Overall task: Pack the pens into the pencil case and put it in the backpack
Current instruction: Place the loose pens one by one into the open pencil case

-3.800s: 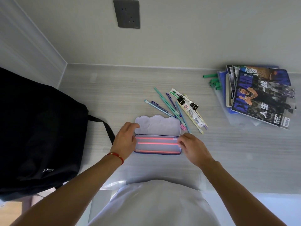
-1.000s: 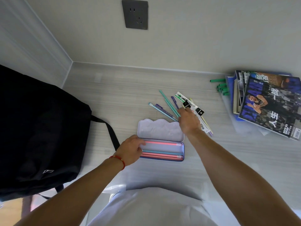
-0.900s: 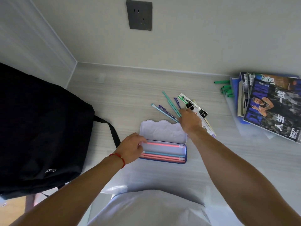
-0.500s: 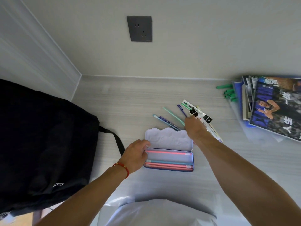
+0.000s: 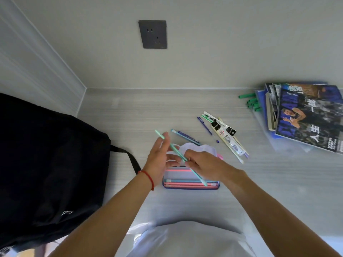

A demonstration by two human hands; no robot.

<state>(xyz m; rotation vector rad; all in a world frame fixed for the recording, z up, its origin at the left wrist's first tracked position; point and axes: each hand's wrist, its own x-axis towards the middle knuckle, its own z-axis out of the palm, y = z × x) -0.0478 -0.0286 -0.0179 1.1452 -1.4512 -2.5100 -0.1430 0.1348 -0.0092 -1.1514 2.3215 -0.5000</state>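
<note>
Pale wood-grain tabletop set in a corner of grey walls; dark socket on the back wall above it.

Far left: black backpack on the tabletop, its strap trailing right toward the case.

Centre: pencil case, a shallow blue-rimmed tin, lid laid flat behind it. Pink and blue pens lie lengthwise inside, along the near wall and one along the far wall.

Left hand, red cord at the wrist, is raised over the case's left end, palm turned inward, fingers straight and spread; grip released. Its fingertips are at the upper end of a green pen; cannot tell if they touch.

Right hand is above the case, grip pinching the green pen near its middle. The pen slants from upper left down to lower right, its lower tip over the case's near right part, clear of the pens inside.

Behind the lid: two loose pens, blue and teal, side by side. Right of them a purple pen, then packaged refills with black labels, fanned diagonally.

Far right: green markers tucked beside a stack of magazines, top cover dark blue.

Bottom edge: the person's white shirt.
</note>
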